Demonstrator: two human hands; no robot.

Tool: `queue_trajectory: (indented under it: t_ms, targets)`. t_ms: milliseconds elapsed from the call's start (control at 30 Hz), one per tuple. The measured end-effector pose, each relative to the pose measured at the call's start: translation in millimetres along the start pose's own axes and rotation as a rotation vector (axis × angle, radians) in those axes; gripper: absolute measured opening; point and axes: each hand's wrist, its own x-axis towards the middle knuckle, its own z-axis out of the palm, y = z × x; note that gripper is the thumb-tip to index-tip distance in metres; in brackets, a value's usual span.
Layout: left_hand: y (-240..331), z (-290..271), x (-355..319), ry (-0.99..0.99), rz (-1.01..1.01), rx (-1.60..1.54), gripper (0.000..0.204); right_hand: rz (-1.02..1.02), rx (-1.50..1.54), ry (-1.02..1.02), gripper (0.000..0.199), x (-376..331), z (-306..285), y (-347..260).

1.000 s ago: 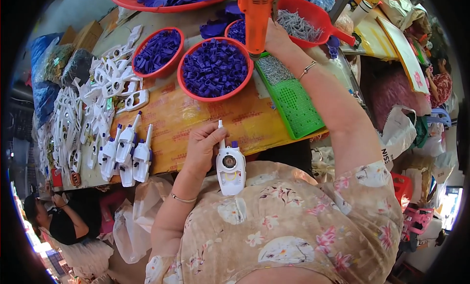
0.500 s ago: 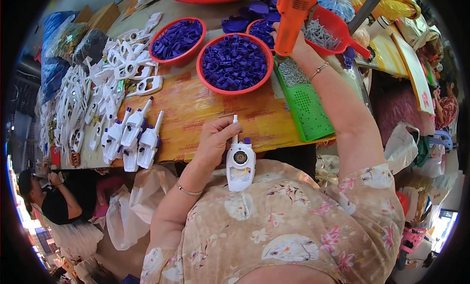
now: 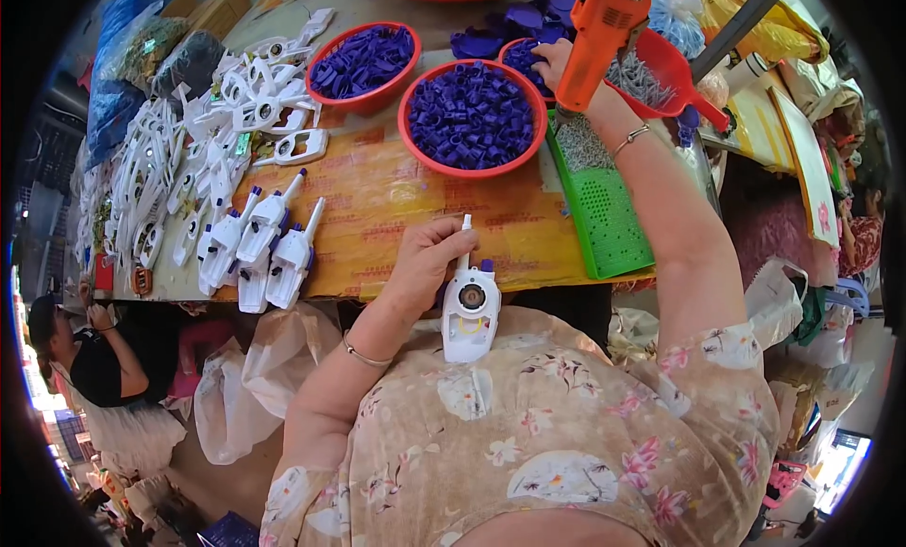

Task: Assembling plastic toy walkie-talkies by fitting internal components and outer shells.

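Note:
My left hand (image 3: 434,254) is closed around the antenna of a white toy walkie-talkie (image 3: 470,311). The toy stands upright against my shirt, with a dark round piece in its front and a purple knob on top. My right hand (image 3: 555,64) reaches far forward, its fingers bent down at a small red bowl of purple plastic parts (image 3: 521,58). What its fingertips pinch is too small to make out. An orange electric screwdriver (image 3: 596,47) hangs in front of that wrist and hides part of the hand.
Red baskets hold purple pieces (image 3: 472,117) and purple strips (image 3: 363,64). A green tray (image 3: 604,217) carries small screws; a red scoop (image 3: 679,84) holds grey pins. Left lie several assembled toys (image 3: 264,245) and piled white shells (image 3: 142,198). Another person (image 3: 99,349) sits at the left.
The whole view has shifted slightly. More of my right hand now shows beside the screwdriver, its fingers over the small bowl. My left hand keeps hold of the toy walkie-talkie.

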Motion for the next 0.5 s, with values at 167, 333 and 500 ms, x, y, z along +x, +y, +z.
queue_trajectory:
  t_ms: [167, 333, 500]
  targets:
    - [3, 7, -1, 0.034, -0.001, -0.011, 0.014, 0.025, -0.219, -0.209, 0.018, 7, -2, 12]
    - [-1, 0, 1, 0.008, -0.008, 0.002, 0.012, 0.093, -0.221, -0.275, 0.021, 8, 0, 12]
    - [0, 5, -6, 0.021, 0.010, -0.023, 0.013, -0.184, -0.228, -0.053, 0.023, 17, 3, 1]
